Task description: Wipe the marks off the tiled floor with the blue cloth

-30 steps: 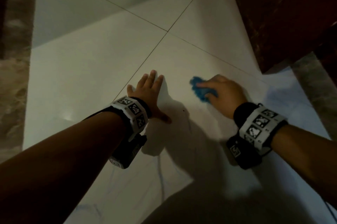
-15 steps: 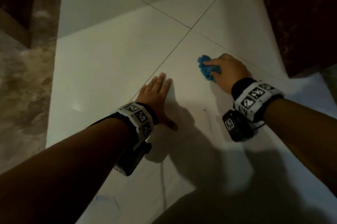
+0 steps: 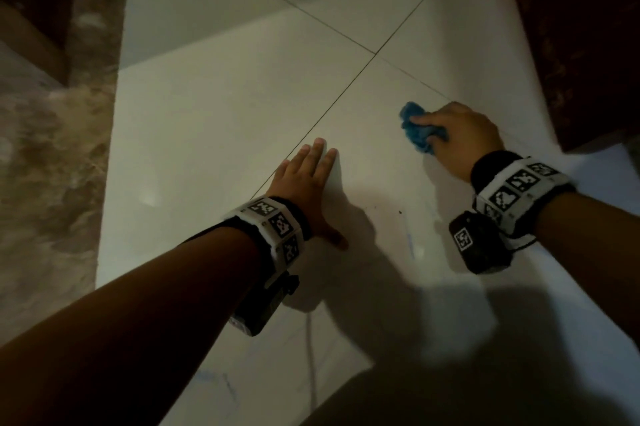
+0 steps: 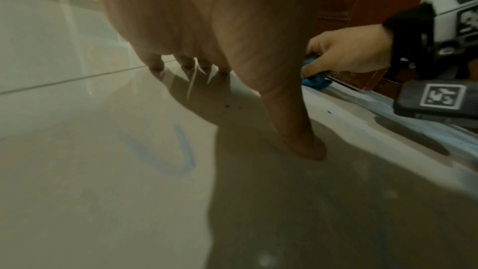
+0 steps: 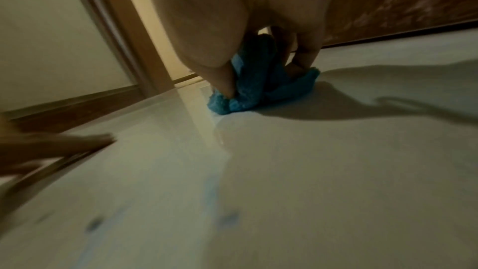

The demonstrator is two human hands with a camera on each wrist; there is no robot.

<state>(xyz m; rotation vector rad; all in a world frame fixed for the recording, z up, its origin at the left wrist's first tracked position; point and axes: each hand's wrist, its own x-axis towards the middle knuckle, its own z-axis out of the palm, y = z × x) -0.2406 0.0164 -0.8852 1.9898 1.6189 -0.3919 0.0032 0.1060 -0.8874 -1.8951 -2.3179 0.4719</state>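
Right hand [image 3: 460, 138] grips bunched cloth [image 3: 417, 131] pressed on floor [image 3: 214, 134], past tile joint. Left hand [image 3: 304, 179] flat, fingers straight, bracing. Blue marks [image 4: 165, 150] remain nearer wrists; advise firm overlapping strokes back toward them.

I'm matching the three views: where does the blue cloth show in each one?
Head: blue cloth right of centre, under the right hand.
Left wrist: cloth right of centre, behind the thumb.
Right wrist: cloth centre, under the fingers.
Shared landmark: the right hand gripping it.

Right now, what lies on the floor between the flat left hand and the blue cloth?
In the head view, only bare tiled floor separates the left hand from the blue cloth, which the right hand grips.
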